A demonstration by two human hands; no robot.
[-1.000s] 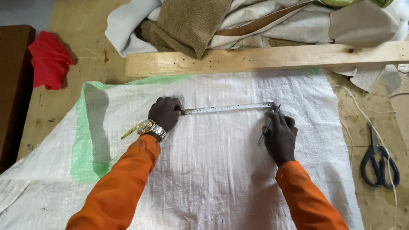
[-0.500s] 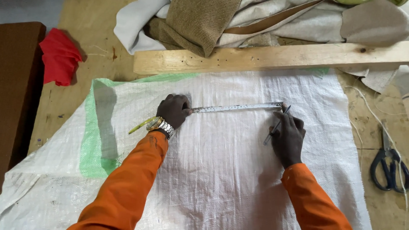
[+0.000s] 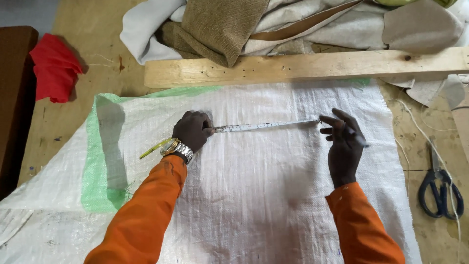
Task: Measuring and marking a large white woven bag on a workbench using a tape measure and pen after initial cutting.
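Head view: the left hand (image 3: 193, 129) is clenched on one end of a measuring tape (image 3: 266, 126), pressing it onto the white woven sack (image 3: 254, 205). The right hand (image 3: 344, 144) pinches the tape's other end, also holding a pen (image 3: 360, 142). Scissors (image 3: 439, 188) lie on the worktop (image 3: 63, 132), well apart.
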